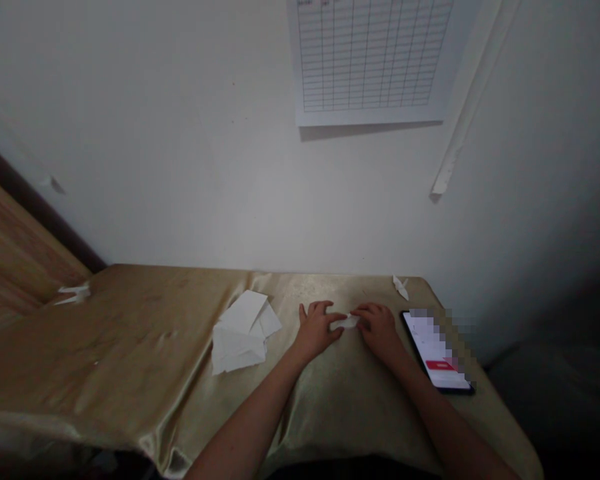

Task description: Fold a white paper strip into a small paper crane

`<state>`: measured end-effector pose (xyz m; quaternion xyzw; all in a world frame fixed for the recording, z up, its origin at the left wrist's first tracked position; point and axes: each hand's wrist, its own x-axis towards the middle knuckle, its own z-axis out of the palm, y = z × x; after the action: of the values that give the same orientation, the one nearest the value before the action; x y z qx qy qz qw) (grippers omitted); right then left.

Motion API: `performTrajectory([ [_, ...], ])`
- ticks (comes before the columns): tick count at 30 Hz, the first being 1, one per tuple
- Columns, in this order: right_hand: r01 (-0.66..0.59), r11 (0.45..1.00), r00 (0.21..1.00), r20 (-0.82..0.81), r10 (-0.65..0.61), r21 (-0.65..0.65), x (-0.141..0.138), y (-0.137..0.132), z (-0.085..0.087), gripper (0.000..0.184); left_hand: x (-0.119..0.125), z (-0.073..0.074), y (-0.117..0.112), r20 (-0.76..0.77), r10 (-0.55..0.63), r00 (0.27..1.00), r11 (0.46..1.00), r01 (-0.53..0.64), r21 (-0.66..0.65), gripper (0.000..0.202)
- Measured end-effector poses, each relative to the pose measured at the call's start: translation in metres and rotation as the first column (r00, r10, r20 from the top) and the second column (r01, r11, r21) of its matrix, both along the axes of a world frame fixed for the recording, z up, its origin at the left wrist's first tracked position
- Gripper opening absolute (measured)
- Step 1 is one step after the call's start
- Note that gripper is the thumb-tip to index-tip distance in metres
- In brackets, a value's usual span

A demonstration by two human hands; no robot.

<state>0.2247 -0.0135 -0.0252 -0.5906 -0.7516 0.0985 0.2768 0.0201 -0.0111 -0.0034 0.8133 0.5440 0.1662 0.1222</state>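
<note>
The pale wall [180,133] is filling the whole upper view, and below it the counter [130,347], draped in a shiny gold cloth, is stretching from nine o'clock across to four o'clock. A gridded chart [370,60] is hanging on the wall up at twelve to one o'clock, with a white strip [473,93] slanting down just beside it at two o'clock. A wooden panel [15,253] is showing at the nine o'clock edge. On the cloth, a loose stack of white sheets [243,333] is lying fanned out at nine o'clock from the hands, near the left wrist but apart from it. A phone [437,350] is lying face up with its screen lit at three o'clock from the hands, just beside the right wrist. Now the hands: the left hand [317,330] and the right hand [380,328] are resting palm down side by side on the counter near the middle of its far half, and both sets of fingers are curling in, the tips closing from either side on the small folded paper [347,322] lying flat between them. One little folded figure [401,287] is sitting at one o'clock from the hands near the far edge, and another folded figure [75,293] is sitting well apart at ten o'clock.
</note>
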Motion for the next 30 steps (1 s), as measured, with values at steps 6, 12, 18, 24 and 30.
performTrajectory([
  [6,-0.040,0.999,0.999,0.029,0.039,0.010,0.0014,-0.0003,-0.0016,0.031,-0.0029,-0.0008,0.0017,0.022,0.015,1.000,1.000,-0.015,0.010,0.032],
  [12,-0.053,0.998,0.996,0.071,0.052,0.019,0.0002,-0.0007,-0.0022,0.025,-0.0016,-0.0029,0.0038,0.038,0.034,0.999,0.999,-0.034,-0.002,0.025],
  [18,-0.081,0.996,0.993,0.090,0.079,0.027,0.0000,-0.0003,0.0007,0.023,-0.0010,-0.0014,0.0054,0.035,0.031,0.999,0.999,-0.032,0.011,0.017],
  [24,-0.054,0.998,0.996,0.072,0.051,0.039,-0.0040,-0.0043,0.0048,0.020,0.0018,0.0021,0.0050,0.051,0.031,0.998,0.999,-0.032,0.008,0.024],
  [30,-0.034,0.999,0.997,0.077,0.031,0.038,-0.0071,-0.0073,0.0061,0.021,0.0021,-0.0009,0.0058,0.071,0.030,0.997,1.000,-0.030,-0.006,0.021],
])
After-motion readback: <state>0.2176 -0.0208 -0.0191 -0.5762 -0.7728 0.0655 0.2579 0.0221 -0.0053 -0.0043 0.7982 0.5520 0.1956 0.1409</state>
